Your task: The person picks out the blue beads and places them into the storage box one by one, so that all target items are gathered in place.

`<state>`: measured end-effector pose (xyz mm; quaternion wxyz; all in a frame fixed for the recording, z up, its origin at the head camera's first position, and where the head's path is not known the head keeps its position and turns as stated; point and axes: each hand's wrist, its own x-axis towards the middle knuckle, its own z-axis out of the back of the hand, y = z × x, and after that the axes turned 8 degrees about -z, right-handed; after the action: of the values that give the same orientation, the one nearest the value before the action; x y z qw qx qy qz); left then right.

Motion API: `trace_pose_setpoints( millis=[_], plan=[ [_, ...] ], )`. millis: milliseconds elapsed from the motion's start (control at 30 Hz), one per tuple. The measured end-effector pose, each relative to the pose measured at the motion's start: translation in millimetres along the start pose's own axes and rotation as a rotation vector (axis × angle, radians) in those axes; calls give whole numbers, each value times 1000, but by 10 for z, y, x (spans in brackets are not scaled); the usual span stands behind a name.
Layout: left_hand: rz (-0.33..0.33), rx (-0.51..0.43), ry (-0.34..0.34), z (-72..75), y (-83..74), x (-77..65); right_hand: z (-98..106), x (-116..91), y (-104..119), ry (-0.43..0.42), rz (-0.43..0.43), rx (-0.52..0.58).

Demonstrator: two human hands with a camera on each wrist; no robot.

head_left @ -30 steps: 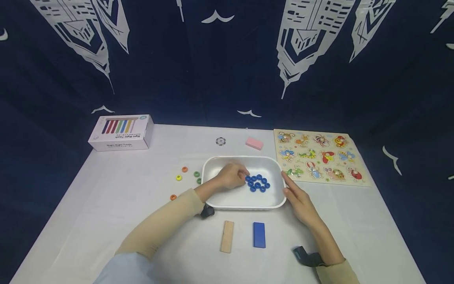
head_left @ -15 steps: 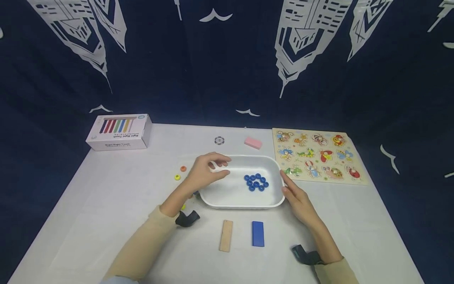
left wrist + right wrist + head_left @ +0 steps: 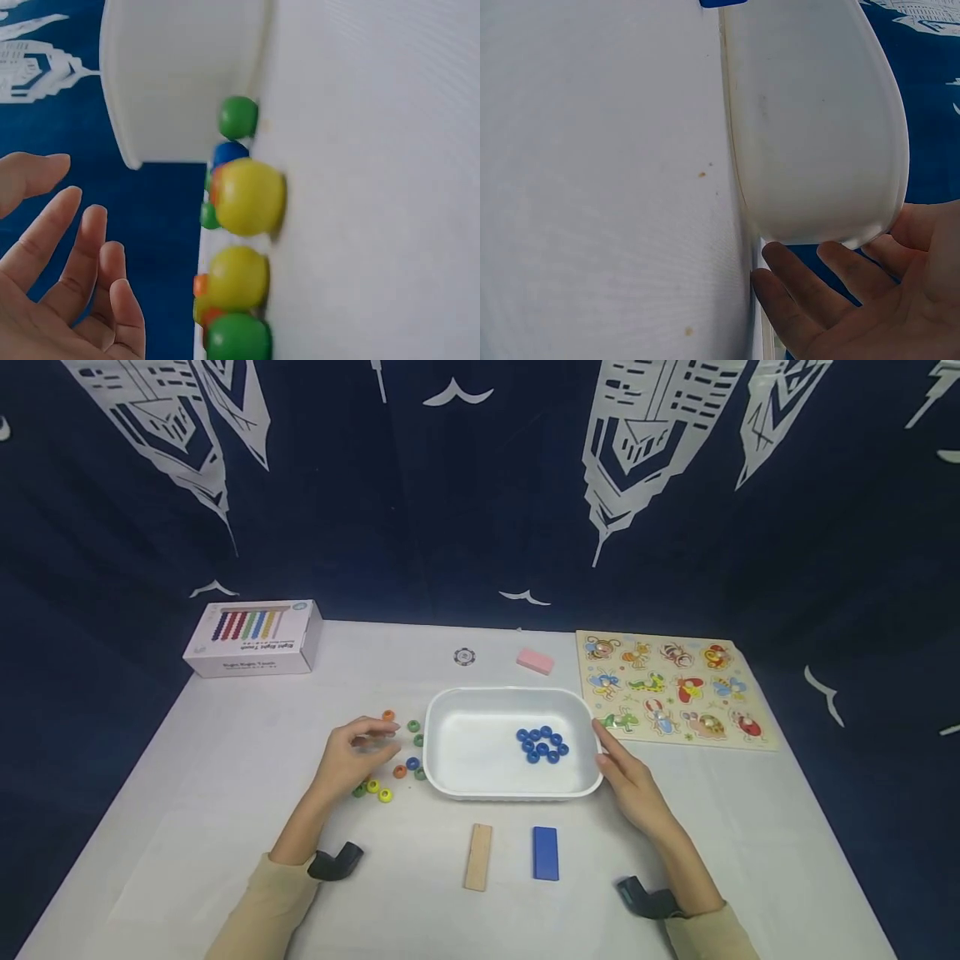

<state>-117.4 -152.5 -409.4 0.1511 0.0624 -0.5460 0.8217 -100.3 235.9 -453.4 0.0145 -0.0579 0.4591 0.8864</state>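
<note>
A white tray [image 3: 480, 785] stands mid-table with several blue beads [image 3: 533, 757] gathered in its right half. My right hand [image 3: 633, 785] holds the tray's right end, thumb at the rim; in the right wrist view its fingers [image 3: 802, 285] touch the outer wall. Left of the tray, my left hand [image 3: 352, 760] hovers over loose beads, thumb and fingers apart with nothing between them. Around it lie yellow beads [image 3: 385, 795], green beads [image 3: 414, 726], orange beads [image 3: 400, 772] and one blue bead [image 3: 412, 763]. The left wrist view shows yellow beads [image 3: 251, 196] beside the relaxed fingers [image 3: 82, 247].
In front of the tray lie a plain wooden block [image 3: 478, 857] and a blue block [image 3: 546, 853]. Behind it are a pink block [image 3: 536, 661] and a round chip [image 3: 464, 657]. An insect puzzle board [image 3: 675, 689] is at the back right, a white box [image 3: 252, 639] at the back left.
My left hand has drawn back from beside the blue beads in the tray, over its left rim, to the loose beads at left. My right hand stays at the tray's right end.
</note>
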Motion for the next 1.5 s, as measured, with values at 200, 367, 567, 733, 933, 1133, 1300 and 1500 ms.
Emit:
trace_pose_setpoints(
  millis=[200, 367, 567, 733, 933, 1133, 1300, 1500],
  plan=[
    [39, 17, 23, -41, 207, -29, -4, -45, 83, 0, 19, 15],
    [66, 68, 107, -150, 596, -54, -20, -13, -23, -10, 24, 4],
    [15, 168, 140, -260, 720, -72, -11, -28, -17, -15, 25, 3],
    [-21, 271, 117, -312, 719, -60, -7, -37, -12, -17, 26, 6],
    [15, 301, 113, -311, 664, -40, 0, -38, -5, -21, 31, 4],
    [7, 182, 5, -185, 493, 43, -4, -30, -5, -19, 36, 5],
    [-37, 115, -28, -141, 296, 192, -1, -29, -3, -18, 35, 6],
    [-71, 79, 55, -315, 121, 430, 0, -27, -6, -17, 41, 7]
  ],
)
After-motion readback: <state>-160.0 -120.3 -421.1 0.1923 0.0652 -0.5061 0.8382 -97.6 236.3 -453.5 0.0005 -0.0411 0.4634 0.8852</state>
